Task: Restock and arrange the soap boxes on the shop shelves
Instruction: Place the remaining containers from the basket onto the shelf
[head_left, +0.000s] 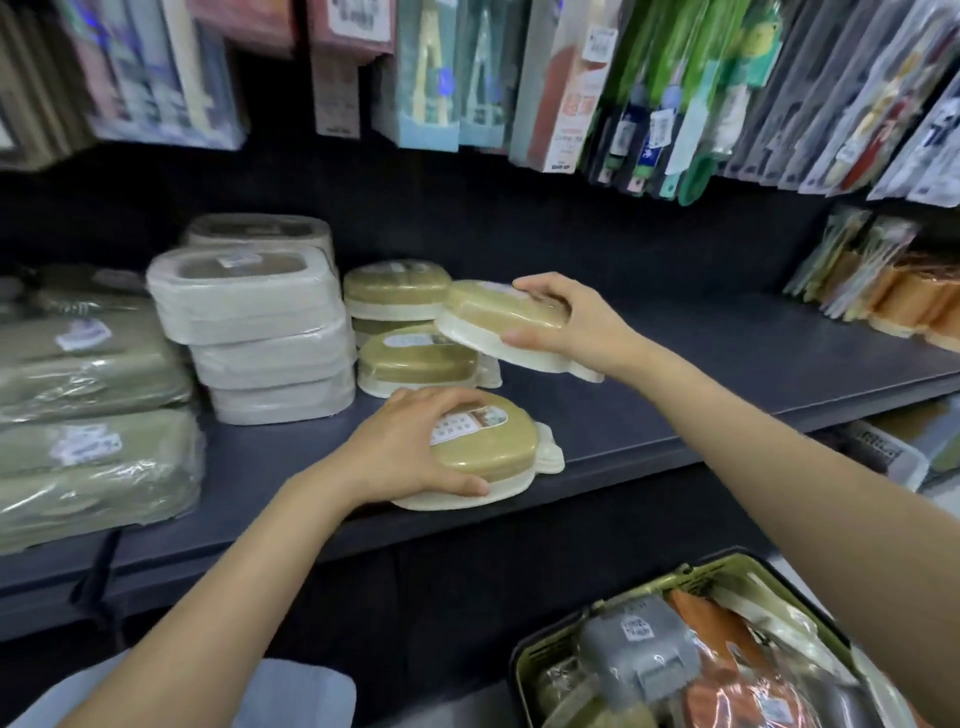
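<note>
Olive-lidded and cream-based, one soap box (483, 449) lies at the front edge of the dark shelf (727, 358) in the middle of the frame, the left hand (410, 447) curled over its near end, gripping it. Just above and right, the right hand (561, 322) clasps a second soap box (493, 317), tilted in the air beside the stacked soap boxes (410, 332). A basket (545, 654) of wrapped goods sits at lower right.

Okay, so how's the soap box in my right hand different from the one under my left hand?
The soap box in the right hand is lifted off the shelf and tilted; the soap box under the left hand lies flat on the shelf near its front edge. The right hand grips its box from the right side, the left hand from the left. Both are olive-lidded on cream bases, wrapped and labelled.
</note>
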